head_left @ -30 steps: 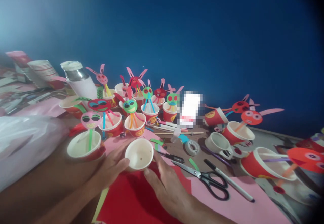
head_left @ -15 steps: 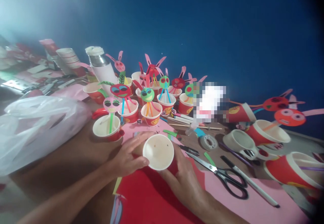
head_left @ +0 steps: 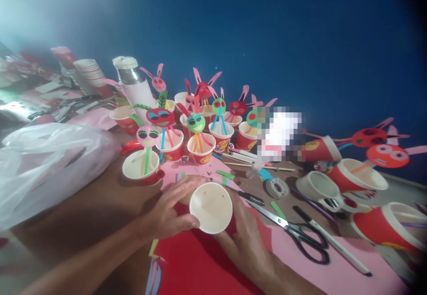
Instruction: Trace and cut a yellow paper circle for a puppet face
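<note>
A paper cup [head_left: 211,208] with a pale inside is tipped so its mouth faces me. Round its left side curl the fingers and thumb of my left hand [head_left: 176,210]. My right hand [head_left: 245,237] grips the cup's right side, its thumb below the rim. Two small dark spots show inside the cup. Beneath my hands lies a red paper sheet [head_left: 196,264] over pink paper. Black-handled scissors [head_left: 293,228] lie partly spread to the right of my right hand, with a white marker [head_left: 336,241] beyond them.
Several red cups with paper faces on straws, such as a green face [head_left: 196,123], stand behind. A plastic bag [head_left: 56,170] lies left. A bottle [head_left: 133,81], a stack of cups [head_left: 90,73], a tape roll [head_left: 277,189] and a mug [head_left: 316,188] are around. A blue wall [head_left: 267,33] rises behind.
The cup has come slightly lower and right in view, its mouth facing me a little more. Both hands stay on it. The whole view has shifted slightly.
</note>
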The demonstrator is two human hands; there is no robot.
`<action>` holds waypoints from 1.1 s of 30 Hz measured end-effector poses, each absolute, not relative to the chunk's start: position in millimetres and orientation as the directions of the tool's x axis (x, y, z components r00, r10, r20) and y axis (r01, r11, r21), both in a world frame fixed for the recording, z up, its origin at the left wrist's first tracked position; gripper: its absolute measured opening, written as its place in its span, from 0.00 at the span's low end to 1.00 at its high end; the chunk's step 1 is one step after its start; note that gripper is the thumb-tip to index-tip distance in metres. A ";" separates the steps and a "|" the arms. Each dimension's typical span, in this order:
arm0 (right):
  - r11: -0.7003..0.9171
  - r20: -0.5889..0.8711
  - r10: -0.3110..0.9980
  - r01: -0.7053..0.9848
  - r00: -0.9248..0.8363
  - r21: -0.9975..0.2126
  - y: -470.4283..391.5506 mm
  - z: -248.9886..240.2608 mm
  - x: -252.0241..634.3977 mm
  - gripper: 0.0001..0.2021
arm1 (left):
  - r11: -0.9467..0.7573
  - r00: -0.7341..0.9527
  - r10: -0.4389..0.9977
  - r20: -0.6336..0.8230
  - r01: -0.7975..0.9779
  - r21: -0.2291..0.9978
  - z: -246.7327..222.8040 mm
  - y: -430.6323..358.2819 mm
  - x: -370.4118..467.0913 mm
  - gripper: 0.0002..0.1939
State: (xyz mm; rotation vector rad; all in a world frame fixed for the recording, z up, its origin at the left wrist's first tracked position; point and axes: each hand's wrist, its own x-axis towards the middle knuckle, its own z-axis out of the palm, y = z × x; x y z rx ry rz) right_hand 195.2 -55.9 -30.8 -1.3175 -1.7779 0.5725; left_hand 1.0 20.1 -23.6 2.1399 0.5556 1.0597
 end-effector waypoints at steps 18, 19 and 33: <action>0.292 0.311 0.946 0.654 -0.090 -0.698 -48.3 -23.6 194.2 0.26 | -0.446 0.558 0.802 0.213 0.323 0.835 -27.0 16.4 2.1 0.40; 0.298 0.311 0.945 0.651 -0.099 -0.698 -49.1 -22.5 193.5 0.26 | -0.442 0.554 0.805 0.210 0.326 0.836 -27.1 16.8 1.4 0.39; 0.128 0.143 0.986 0.949 -0.089 -0.289 -22.6 16.1 264.2 0.10 | -0.466 0.402 0.857 0.321 0.342 0.816 -22.7 26.3 -13.1 0.32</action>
